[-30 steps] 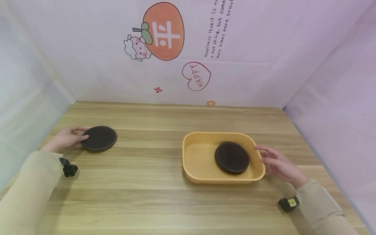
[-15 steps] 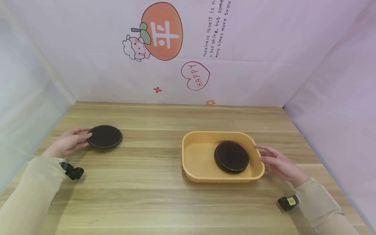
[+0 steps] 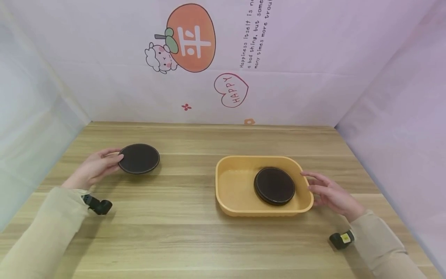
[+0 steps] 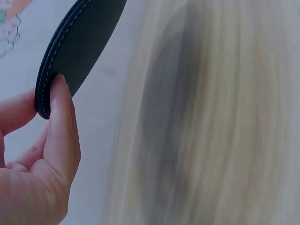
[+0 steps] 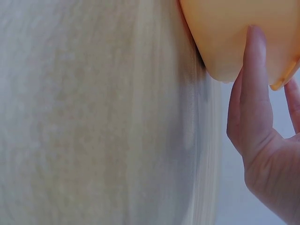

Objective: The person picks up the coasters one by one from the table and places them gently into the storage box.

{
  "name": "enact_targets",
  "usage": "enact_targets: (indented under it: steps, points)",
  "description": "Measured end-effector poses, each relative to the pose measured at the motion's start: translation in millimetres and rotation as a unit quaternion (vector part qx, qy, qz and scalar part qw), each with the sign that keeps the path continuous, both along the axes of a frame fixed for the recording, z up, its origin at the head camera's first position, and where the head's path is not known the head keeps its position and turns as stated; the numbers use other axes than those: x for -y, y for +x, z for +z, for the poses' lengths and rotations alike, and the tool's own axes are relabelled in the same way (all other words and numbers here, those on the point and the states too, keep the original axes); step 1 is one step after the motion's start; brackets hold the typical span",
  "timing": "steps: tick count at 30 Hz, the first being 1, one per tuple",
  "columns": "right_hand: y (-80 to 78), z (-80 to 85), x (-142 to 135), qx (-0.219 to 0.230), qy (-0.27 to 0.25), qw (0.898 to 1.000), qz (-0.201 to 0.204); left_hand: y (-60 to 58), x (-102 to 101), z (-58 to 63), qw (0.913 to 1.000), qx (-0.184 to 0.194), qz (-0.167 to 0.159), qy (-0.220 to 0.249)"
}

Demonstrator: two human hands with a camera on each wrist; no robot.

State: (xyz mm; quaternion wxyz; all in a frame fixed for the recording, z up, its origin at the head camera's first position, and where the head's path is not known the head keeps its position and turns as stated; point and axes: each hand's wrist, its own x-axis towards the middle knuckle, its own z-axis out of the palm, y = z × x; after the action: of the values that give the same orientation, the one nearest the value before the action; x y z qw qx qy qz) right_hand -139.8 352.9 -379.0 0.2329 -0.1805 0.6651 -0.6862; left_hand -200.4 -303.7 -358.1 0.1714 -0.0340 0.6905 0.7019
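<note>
In the head view my left hand (image 3: 99, 167) pinches the left edge of a round black coaster (image 3: 139, 159), raised above the table with a shadow below it. Pale stitching runs along its rim (image 4: 46, 77) in the left wrist view. My right hand (image 3: 331, 195) touches the right end of a yellow plastic bin (image 3: 233, 212) with fairly straight fingers. One fingertip lies against the bin's outer wall (image 5: 220, 42) in the right wrist view. Inside the bin's right half lie stacked black coasters (image 3: 274, 186); how many is hidden.
The wood-grain table (image 3: 167, 240) reaches back to a printed white cloth (image 3: 296, 85). Pale cloth sides (image 3: 31, 97) stand at left and right. Bare table lies between the held coaster and the bin.
My left hand has carried the coaster to the right and slightly up. The right hand, the bin and the stacked coasters have stayed about where they were.
</note>
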Motion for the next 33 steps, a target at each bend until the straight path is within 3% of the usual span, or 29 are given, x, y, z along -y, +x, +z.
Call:
enact_targets:
  steps: [7, 10, 19, 26, 33]
  points:
    - [-1.0, -0.8, 0.7, 0.003, -0.010, 1.000, 0.006, -0.1, -25.5, 11.2, 0.9996, -0.017, -0.021, -0.009]
    - [-2.4, -0.3, 1.9, 0.005, -0.014, 1.000, 0.008, -2.0, -37.5, 14.7, 0.9995, -0.019, -0.025, 0.007]
    - [-1.4, -0.2, -0.1, 0.004, -0.005, 1.000, 0.004, -12.9, -84.6, 24.0, 0.9966, -0.049, -0.043, 0.050]
    - [1.0, -1.8, -1.5, 0.004, 0.005, 1.000, -0.006, -22.4, -116.2, 31.2, 0.9961, -0.066, -0.055, 0.018]
    - [-1.5, -1.7, -0.2, 0.004, -0.004, 1.000, 0.003, -30.2, -143.4, 36.8, 0.9950, -0.069, -0.051, 0.050]
